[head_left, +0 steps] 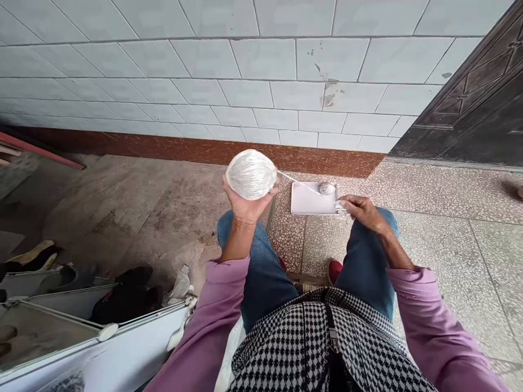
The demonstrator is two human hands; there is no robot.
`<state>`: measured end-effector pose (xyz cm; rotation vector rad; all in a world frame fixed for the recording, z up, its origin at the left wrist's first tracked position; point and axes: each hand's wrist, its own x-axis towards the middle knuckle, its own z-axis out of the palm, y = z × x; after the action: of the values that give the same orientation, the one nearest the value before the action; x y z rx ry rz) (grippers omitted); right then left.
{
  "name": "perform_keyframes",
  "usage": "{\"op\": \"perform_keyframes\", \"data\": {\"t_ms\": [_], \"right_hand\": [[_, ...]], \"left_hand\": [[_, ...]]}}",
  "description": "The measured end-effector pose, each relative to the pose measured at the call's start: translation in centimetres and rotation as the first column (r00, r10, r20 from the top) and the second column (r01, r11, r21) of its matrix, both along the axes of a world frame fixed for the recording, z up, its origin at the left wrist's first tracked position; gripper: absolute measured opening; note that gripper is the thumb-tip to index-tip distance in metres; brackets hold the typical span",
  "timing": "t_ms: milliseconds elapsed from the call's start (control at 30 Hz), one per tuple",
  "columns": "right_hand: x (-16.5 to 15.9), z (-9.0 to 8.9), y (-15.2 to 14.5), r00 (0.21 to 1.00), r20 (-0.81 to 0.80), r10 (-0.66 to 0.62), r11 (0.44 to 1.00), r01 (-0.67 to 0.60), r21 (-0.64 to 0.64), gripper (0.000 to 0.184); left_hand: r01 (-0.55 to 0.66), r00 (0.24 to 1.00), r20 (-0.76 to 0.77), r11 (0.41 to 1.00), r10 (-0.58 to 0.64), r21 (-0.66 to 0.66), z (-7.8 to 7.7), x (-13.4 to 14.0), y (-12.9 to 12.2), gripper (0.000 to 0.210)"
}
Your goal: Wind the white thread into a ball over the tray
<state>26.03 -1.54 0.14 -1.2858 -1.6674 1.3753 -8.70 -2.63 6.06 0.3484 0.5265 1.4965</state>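
Note:
My left hand (pixel 248 206) is raised in front of me, its fingers wrapped round a large ball of white cord (pixel 251 175). From the ball's right side a white strand (pixel 300 182) runs down to the right, over a shallow white tray (pixel 304 202) on the floor. Inside the tray, near its far right corner, lies a small greyish-white ball (pixel 326 188). Beside the tray's right edge, my right hand (pixel 362 211) is closed in a pinch on some thin white wisps, which look like strands of the cord; their detail is too small to tell.
A tiled wall (pixel 261 92) rises ahead, with a dark door (pixel 469 103) at the right. At lower left stands a white-edged rack (pixel 143 321) holding dark shoes (pixel 126 296). The speckled stone floor (pixel 441 245) spreads on the right, bare concrete (pixel 155 201) on the left.

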Motion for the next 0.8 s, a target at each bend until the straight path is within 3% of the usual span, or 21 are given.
{"op": "perform_keyframes", "data": {"t_ms": [100,267,467,533,633,700,733,800], "right_hand": [[1.7,0.7,-1.3,0.972,-0.146,-0.183,0.982,0.188,0.022,0.044],[4.5,-0.1,-4.3,0.829,-0.266,-0.492,0.858,0.514,0.013,0.037],[5.9,-1.2,-7.7,0.663,-0.401,-0.632,0.759,0.635,-0.147,0.034],[6.0,-1.6,-8.5,0.669,-0.383,-0.637,0.755,0.642,-0.134,0.033],[6.5,-2.6,-9.6,0.766,-0.231,-0.600,0.794,0.606,-0.052,0.034],[7.4,-3.5,-10.3,0.773,-0.150,-0.617,0.784,0.619,-0.035,0.031],[8.0,-4.0,-10.7,0.735,-0.146,-0.662,0.746,0.664,-0.043,0.031],[9.4,-4.9,-11.5,0.587,-0.185,-0.788,0.608,0.789,-0.087,0.035]], "left_hand": [[-0.072,0.995,0.071,0.997,0.074,-0.036,-0.7,-1.5,-1.4,0.091],[-0.129,0.984,0.107,0.981,0.145,-0.142,-2.8,-2.6,-4.5,0.093],[-0.072,0.982,0.157,0.976,0.105,-0.204,-4.9,-0.6,-7.1,0.099],[-0.054,0.979,0.181,0.970,0.098,-0.236,-5.3,0.0,-7.4,0.098],[-0.060,0.965,0.226,0.951,0.133,-0.302,-5.8,0.1,-7.6,0.093],[-0.075,0.956,0.245,0.940,0.163,-0.333,-6.0,-0.3,-7.6,0.091],[-0.085,0.952,0.248,0.937,0.177,-0.340,-6.0,-0.6,-7.7,0.091],[-0.119,0.948,0.240,0.930,0.211,-0.347,-6.1,-1.2,-7.8,0.093]]}}
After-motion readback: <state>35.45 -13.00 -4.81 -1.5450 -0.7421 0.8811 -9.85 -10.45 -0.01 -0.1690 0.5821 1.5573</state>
